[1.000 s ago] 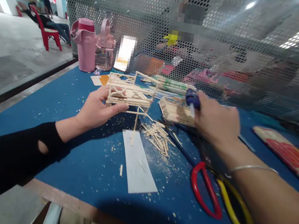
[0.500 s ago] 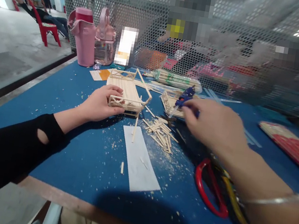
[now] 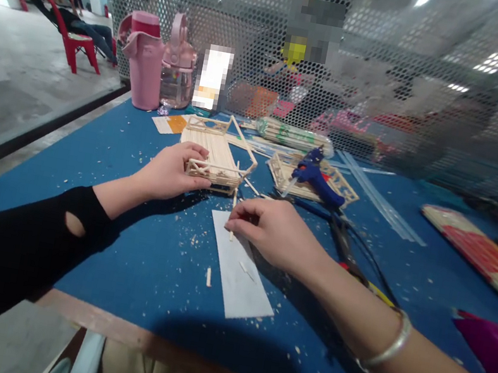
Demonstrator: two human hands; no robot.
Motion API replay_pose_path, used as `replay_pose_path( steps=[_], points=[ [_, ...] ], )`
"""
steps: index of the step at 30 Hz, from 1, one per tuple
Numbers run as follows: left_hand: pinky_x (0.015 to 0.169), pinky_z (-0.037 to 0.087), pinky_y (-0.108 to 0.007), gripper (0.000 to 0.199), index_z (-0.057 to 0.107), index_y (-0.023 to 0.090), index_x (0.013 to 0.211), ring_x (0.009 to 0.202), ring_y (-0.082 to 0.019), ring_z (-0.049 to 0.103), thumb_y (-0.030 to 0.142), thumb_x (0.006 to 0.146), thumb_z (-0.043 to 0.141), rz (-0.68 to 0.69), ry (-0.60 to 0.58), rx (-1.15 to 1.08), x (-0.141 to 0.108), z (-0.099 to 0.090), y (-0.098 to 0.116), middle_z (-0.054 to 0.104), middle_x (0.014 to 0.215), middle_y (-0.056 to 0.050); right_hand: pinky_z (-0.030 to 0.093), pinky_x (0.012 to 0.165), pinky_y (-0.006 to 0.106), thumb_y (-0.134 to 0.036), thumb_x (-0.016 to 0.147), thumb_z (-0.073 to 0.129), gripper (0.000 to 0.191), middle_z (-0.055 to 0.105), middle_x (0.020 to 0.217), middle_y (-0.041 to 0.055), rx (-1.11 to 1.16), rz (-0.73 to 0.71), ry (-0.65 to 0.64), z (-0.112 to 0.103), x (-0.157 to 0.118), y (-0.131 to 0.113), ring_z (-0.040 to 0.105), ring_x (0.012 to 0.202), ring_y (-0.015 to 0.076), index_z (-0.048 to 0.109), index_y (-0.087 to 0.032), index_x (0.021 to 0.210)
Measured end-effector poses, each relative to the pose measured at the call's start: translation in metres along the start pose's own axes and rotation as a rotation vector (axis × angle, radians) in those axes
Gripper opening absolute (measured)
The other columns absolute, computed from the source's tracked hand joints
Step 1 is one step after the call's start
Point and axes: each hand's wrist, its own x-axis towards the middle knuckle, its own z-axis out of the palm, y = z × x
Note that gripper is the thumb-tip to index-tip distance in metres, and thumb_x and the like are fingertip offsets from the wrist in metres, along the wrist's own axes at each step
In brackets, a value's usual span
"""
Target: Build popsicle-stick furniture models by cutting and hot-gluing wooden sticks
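My left hand is closed around the near left corner of a small model built of thin wooden sticks, with low railings at its ends. At the model's right side, a bent frame of sticks rises. A thin wooden stick stretches from under the model's near right corner over a white paper strip. My right hand has its thumb and fingers pinched at this stick, partly covering it. A blue glue gun rests on a second tray-like stick frame, with neither hand on it.
Pink bottles and a lit phone stand at the back left, before a perforated metal screen. Bagged sticks, clear glue sticks and a red-and-cream pack lie around. Yellow-handled pliers sit beneath my right forearm.
My right hand has let go of the glue gun, leaving it on the second frame, and moved left and nearer to the stick. My left hand stays on the model.
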Motion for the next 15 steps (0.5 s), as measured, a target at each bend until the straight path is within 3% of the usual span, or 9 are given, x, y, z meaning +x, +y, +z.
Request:
replay_pose_path(
  steps=[5, 9, 13, 15],
  points=[
    [0.088, 0.051, -0.045, 0.013, 0.07, 0.017, 0.071, 0.092, -0.026, 0.066, 0.023, 0.061, 0.076, -0.102, 0.035, -0.091, 0.0, -0.004, 0.009, 0.069, 0.102, -0.012, 0.036, 0.047, 0.022, -0.026, 0.076, 0.062, 0.013, 0.061, 0.054, -0.0033, 0.275, 0.046, 0.14, -0.003, -0.002, 0.003, 0.048, 0.048, 0.0078, 0.069, -0.019, 0.068],
    [0.076, 0.055, -0.04, 0.036, 0.067, 0.012, 0.099, 0.08, -0.021, 0.068, 0.027, 0.066, 0.073, -0.242, 0.038, -0.28, -0.002, -0.006, 0.025, 0.072, 0.094, -0.011, 0.045, 0.051, 0.025, -0.031, 0.075, 0.063, 0.013, 0.066, 0.059, -0.0008, 0.511, 0.078, 0.302, -0.007, -0.005, 0.004, 0.056, 0.052, 0.0112, 0.071, -0.02, 0.074],
    [0.079, 0.055, -0.038, 0.036, 0.067, 0.011, 0.099, 0.085, -0.021, 0.069, 0.024, 0.066, 0.073, -0.258, 0.048, -0.396, -0.006, -0.005, 0.041, 0.073, 0.098, -0.011, 0.053, 0.069, 0.03, -0.028, 0.078, 0.064, 0.008, 0.07, 0.075, 0.0001, 0.435, -0.035, 0.615, -0.018, -0.009, -0.008, 0.065, 0.073, 0.0151, 0.07, -0.024, 0.077],
    [0.083, 0.055, -0.039, 0.031, 0.068, 0.012, 0.095, 0.088, -0.021, 0.069, 0.023, 0.066, 0.072, -0.255, 0.062, -0.432, -0.007, -0.004, 0.046, 0.074, 0.101, -0.011, 0.054, 0.073, 0.03, -0.026, 0.079, 0.064, 0.005, 0.07, 0.079, -0.0003, 0.403, -0.093, 0.691, -0.024, -0.009, -0.013, 0.066, 0.076, 0.0149, 0.069, -0.024, 0.078]
  ],
)
